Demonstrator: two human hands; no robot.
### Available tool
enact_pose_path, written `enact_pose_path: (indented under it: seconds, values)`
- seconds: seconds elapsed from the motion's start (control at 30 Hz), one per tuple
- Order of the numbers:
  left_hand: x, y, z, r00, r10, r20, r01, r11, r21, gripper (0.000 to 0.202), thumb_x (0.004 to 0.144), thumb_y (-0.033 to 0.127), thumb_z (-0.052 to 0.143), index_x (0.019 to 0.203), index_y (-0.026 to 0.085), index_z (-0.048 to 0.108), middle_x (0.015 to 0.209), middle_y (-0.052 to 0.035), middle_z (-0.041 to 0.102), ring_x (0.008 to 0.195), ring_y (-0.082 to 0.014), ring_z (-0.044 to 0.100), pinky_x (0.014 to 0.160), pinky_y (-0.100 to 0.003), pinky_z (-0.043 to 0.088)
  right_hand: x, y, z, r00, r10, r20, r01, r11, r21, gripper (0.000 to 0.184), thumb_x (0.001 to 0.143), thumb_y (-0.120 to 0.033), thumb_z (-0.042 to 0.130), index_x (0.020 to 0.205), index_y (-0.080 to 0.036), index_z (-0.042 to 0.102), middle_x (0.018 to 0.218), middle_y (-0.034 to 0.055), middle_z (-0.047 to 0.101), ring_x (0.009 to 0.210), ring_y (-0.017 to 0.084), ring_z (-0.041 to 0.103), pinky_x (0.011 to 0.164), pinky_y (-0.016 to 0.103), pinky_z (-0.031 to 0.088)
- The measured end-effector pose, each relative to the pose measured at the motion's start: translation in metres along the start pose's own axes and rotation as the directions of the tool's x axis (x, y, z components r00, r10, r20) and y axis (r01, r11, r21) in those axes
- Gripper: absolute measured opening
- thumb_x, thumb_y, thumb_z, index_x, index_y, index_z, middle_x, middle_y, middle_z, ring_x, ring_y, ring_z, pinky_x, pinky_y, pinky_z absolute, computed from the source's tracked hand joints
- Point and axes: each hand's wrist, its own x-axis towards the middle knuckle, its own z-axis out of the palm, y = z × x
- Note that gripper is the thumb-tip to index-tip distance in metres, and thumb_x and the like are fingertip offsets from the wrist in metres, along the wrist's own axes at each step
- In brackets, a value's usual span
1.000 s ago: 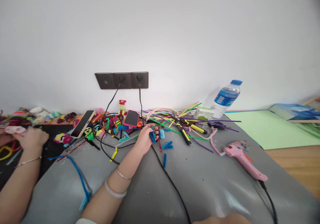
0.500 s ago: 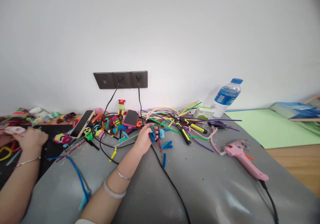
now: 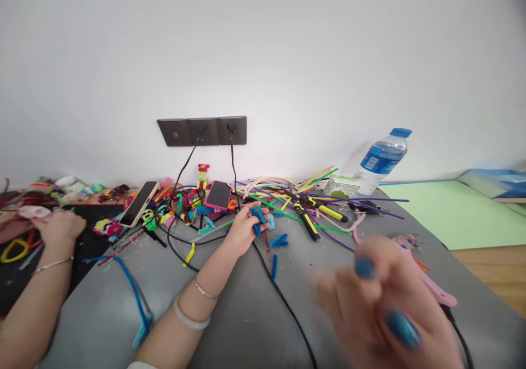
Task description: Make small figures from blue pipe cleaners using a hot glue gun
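Nearest the camera, the person's right hand (image 3: pixel 382 311) is raised over the grey worktop (image 3: pixel 246 325). It is blurred, with blue-painted nails, and it cannot be told whether its fingers are spread or curled. Just behind it a pink glue gun (image 3: pixel 438 291) lies partly hidden. A black cable (image 3: pixel 283 300) runs across the worktop toward the left hand (image 3: pixel 244 229), whose fingers are closed around short blue pipe-cleaner pieces (image 3: pixel 258 215), held low over the middle of the worktop. More loose blue pieces (image 3: pixel 279 241) lie just beside that hand, and a long blue pipe cleaner (image 3: pixel 133 289) lies off to the left. Farther on, yellow-and-black cutters (image 3: pixel 307 222) rest among coloured pipe cleaners (image 3: pixel 271 182), near a pink-cased phone (image 3: pixel 218 194). At far left is another person's hand (image 3: pixel 61 227). At the back a water bottle (image 3: pixel 382 158) stands by the wall, which carries the wall sockets (image 3: pixel 203 131).
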Motion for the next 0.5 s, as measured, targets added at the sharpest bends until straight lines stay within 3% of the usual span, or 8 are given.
enact_pose_path:
  seconds: [0.03, 0.1, 0.23, 0.37, 0.5]
  values:
    - [-0.001, 0.0, 0.0, 1.0, 0.001, 0.022, -0.001, 1.0, -0.002, 0.043, 0.069, -0.005, 0.057, 0.106, 0.016, 0.06, 0.095, -0.0071, 0.072, 0.082, -0.0181, 0.07, 0.075, -0.033, 0.055, 0.009, 0.01, -0.005, 0.995, -0.053, -0.084, 0.056, 0.998, 0.027, 0.015, 0.096, -0.046, 0.053, 0.102, -0.033, 0.056, 0.051, -0.0072, 0.028, 0.043, 0.013, 0.021, 0.043, 0.027, 0.026]
    - [-0.002, -0.001, 0.001, 0.999, -0.004, 0.049, 0.004, 1.0, -0.005, 0.04, 0.073, -0.001, 0.064, 0.108, 0.016, 0.061, 0.104, -0.0107, 0.073, 0.093, -0.0214, 0.071, 0.08, -0.035, 0.055, 0.024, 0.032, -0.022, 0.98, -0.046, -0.196, 0.038, 0.998, -0.042, 0.015, 0.095, -0.04, 0.058, 0.106, -0.03, 0.057, 0.056, -0.0072, 0.03, 0.047, 0.012, 0.025, 0.047, 0.026, 0.025]
    - [-0.003, -0.001, 0.001, 0.996, -0.009, 0.084, 0.008, 1.0, 0.013, 0.034, 0.073, 0.005, 0.074, 0.104, 0.016, 0.066, 0.11, -0.0131, 0.074, 0.103, -0.0246, 0.07, 0.082, -0.035, 0.055, 0.036, 0.073, -0.062, 0.956, -0.017, -0.292, -0.063, 0.963, -0.264, 0.018, 0.094, -0.036, 0.057, 0.107, -0.025, 0.055, 0.061, -0.0064, 0.038, 0.051, 0.012, 0.033, 0.05, 0.025, 0.025]
    - [-0.003, -0.003, 0.001, 0.995, 0.011, 0.094, -0.016, 0.999, 0.05, 0.025, 0.07, 0.008, 0.078, 0.093, 0.014, 0.068, 0.1, -0.0108, 0.075, 0.096, -0.0235, 0.071, 0.08, -0.034, 0.057, 0.031, 0.104, -0.086, 0.974, 0.021, -0.228, -0.132, 0.865, -0.485, 0.023, 0.089, -0.033, 0.057, 0.109, -0.023, 0.055, 0.065, -0.0053, 0.043, 0.051, 0.012, 0.038, 0.048, 0.024, 0.03]
    - [-0.005, -0.005, 0.002, 0.99, 0.031, 0.139, -0.044, 0.994, 0.096, 0.03, 0.071, 0.018, 0.081, 0.098, 0.014, 0.067, 0.097, -0.0111, 0.076, 0.098, -0.0239, 0.072, 0.08, -0.03, 0.056, 0.03, 0.123, -0.087, 0.989, 0.079, -0.125, -0.142, 0.743, -0.654, 0.024, 0.086, -0.031, 0.057, 0.107, -0.02, 0.058, 0.084, 0.0025, 0.061, 0.057, 0.013, 0.052, 0.053, 0.026, 0.04]
